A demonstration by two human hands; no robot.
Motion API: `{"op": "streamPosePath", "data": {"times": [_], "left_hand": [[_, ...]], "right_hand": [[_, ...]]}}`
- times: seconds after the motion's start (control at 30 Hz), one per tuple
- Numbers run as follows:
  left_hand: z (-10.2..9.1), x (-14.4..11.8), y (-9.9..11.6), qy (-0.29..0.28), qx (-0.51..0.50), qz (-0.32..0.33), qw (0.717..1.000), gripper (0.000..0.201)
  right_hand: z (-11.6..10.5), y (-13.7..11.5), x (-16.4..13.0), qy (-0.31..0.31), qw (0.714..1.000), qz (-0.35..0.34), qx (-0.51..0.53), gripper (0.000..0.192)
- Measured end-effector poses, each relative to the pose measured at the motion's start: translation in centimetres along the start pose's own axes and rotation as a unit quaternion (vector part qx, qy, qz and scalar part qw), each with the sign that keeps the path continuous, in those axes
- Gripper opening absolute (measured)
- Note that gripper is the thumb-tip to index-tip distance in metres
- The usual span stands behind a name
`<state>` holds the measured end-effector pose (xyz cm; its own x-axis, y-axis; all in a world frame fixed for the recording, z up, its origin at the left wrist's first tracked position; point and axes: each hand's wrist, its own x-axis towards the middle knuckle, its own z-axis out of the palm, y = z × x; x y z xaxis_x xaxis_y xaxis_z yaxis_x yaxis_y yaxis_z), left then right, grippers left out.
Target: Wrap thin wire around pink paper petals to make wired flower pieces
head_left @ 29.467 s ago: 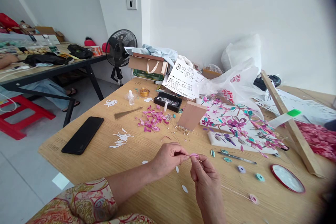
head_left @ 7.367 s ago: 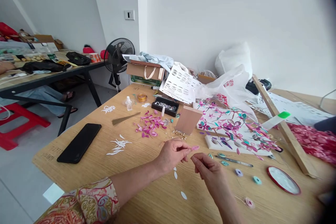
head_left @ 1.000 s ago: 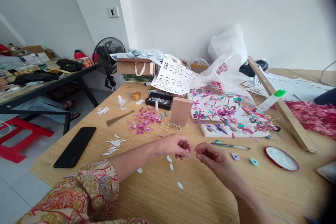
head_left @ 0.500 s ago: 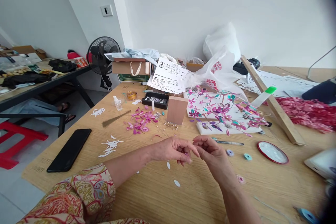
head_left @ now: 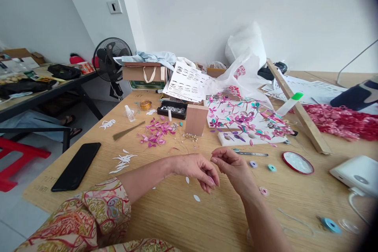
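My left hand (head_left: 201,171) hovers above the table, its fingers curled and closed with the thumb on a small purple petal (head_left: 211,180), mostly hidden by the fingers. Just right of it, my right hand (head_left: 230,163) pinches thumb and forefinger together; whatever is between those tips is too fine to make out. Two white leaf-shaped paper pieces, a lower one (head_left: 196,198) and an upper one (head_left: 187,180), lie on the wood below my left hand. Beyond the hands sits a pile of pink petals (head_left: 156,132).
A wooden block (head_left: 196,120) stands behind the hands. To its right, wire flower branches (head_left: 245,120) rest on white foam (head_left: 260,138). Thread spools (head_left: 271,168) and a red-rimmed dish (head_left: 297,162) lie right. A black phone (head_left: 76,166) and white paper strips (head_left: 121,161) are left.
The fingertips of my two hands were together and are now a little apart. My left forefinger has curled inward and down. The view has turned slightly right.
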<state>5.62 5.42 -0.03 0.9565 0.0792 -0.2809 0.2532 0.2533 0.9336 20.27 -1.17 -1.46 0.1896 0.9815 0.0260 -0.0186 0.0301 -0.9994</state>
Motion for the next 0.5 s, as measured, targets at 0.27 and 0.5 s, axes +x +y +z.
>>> {"op": "streamPosePath", "data": {"times": [0.27,0.5], "left_hand": [[0.3,0.1,1.0,-0.023,0.033,-0.024,0.999,0.028],[1.6,0.7,0.6,0.027,-0.071,0.007,0.997,0.031]], "right_hand": [[0.1,0.3,0.0,-0.028,0.999,0.024,0.025,0.018],[0.7,0.4,-0.1,-0.038,0.997,0.042,0.045,0.018]]}}
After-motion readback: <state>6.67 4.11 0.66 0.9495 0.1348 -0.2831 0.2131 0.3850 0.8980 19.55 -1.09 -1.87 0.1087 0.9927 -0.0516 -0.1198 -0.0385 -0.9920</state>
